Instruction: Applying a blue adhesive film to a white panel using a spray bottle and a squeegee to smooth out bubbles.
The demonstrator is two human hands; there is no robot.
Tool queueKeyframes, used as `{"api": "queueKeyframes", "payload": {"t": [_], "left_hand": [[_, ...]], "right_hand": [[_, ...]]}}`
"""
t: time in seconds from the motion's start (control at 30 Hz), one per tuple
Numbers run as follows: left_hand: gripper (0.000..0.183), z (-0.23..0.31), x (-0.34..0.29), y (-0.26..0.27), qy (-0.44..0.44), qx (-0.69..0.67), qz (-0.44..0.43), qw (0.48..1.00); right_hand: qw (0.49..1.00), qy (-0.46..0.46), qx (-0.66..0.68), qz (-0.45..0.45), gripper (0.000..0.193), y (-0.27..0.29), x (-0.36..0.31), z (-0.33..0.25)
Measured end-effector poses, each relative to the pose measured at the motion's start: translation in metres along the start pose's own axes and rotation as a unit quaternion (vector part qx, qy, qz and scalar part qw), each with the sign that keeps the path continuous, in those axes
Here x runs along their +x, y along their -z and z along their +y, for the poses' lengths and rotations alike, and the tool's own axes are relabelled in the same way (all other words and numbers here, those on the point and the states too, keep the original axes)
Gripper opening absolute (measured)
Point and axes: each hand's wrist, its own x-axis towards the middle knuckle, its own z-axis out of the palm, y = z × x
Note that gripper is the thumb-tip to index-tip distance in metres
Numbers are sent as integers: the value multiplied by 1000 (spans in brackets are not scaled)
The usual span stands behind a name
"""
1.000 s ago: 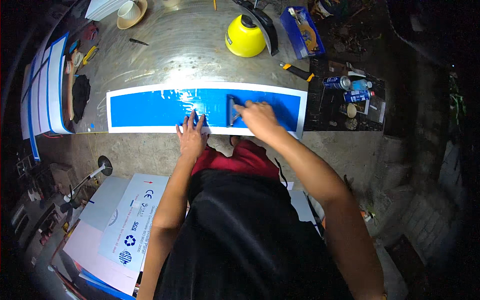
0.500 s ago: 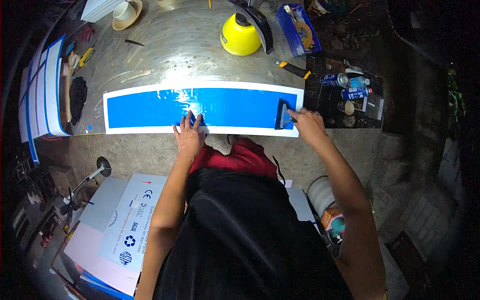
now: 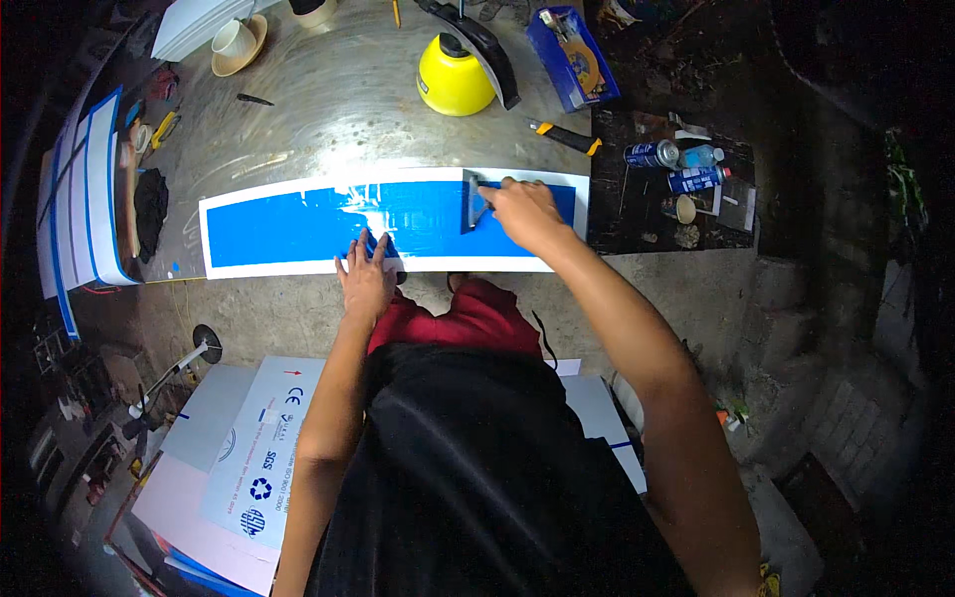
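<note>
A long white panel (image 3: pixel 584 214) faced with glossy blue film (image 3: pixel 284 224) lies along the near edge of the metal table. My left hand (image 3: pixel 366 284) rests with fingers spread on the film's near edge, left of the middle. In my right hand (image 3: pixel 527 214) is a squeegee (image 3: pixel 468 207) with a wide dark blade. The blade lies on the blue film right of the middle, and my fingers are closed round its handle, which they partly cover. Bright light reflects off the film, and faint wrinkles show in it.
Beyond the panel on the metal table (image 3: pixel 298 129) stand a yellow spray bottle (image 3: pixel 453 82), a blue bin (image 3: pixel 572 60) and an orange-black utility knife (image 3: pixel 567 137). A cup (image 3: pixel 233 40) sits back left. Spray cans (image 3: pixel 652 154) lie at right. White panels with blue edges (image 3: pixel 99 189) stand left.
My right hand has slid the squeegee leftward along the blue film, and slightly toward its far edge. My left hand stays on the near edge. The whole view has shifted a little.
</note>
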Motion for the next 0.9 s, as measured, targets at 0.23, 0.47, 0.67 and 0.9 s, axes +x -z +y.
{"api": "queueKeyframes", "payload": {"t": [0.23, 0.47, 0.67, 0.9], "left_hand": [[73, 2, 0, 6, -7, 0, -7, 1000], [70, 4, 0, 8, -8, 6, -15, 1000], [76, 0, -3, 1, -11, 6, 4, 1000], [79, 6, -10, 4, -24, 12, 6, 1000]], "right_hand": [[992, -120, 7, -43, 42, 14, -87, 100], [968, -232, -69, -58, 47, 12, -172, 195], [992, -124, 15, -14, 48, 36, -128, 96], [1000, 2, 18, 24, 41, -21, -59, 8]]}}
